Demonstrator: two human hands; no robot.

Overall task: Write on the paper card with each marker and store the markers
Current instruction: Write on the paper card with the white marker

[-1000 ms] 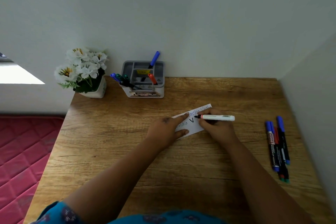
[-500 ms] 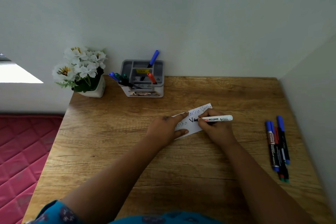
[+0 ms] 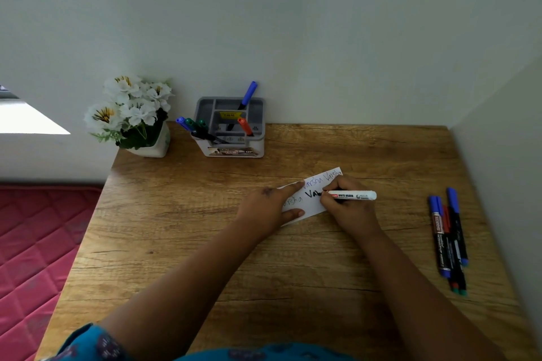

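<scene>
Grey organizer (image 3: 258, 138) holds blue, green, red markers (image 3: 245, 126), leaning.

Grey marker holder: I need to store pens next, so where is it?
In the head view, the grey marker holder stands at the desk's far left edge against the wall, right of the flower pot.

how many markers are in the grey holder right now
5 that I can see: three leaning out of the holder at its left side, one blue at the back, one orange at the front right. Others may be hidden inside.
</scene>
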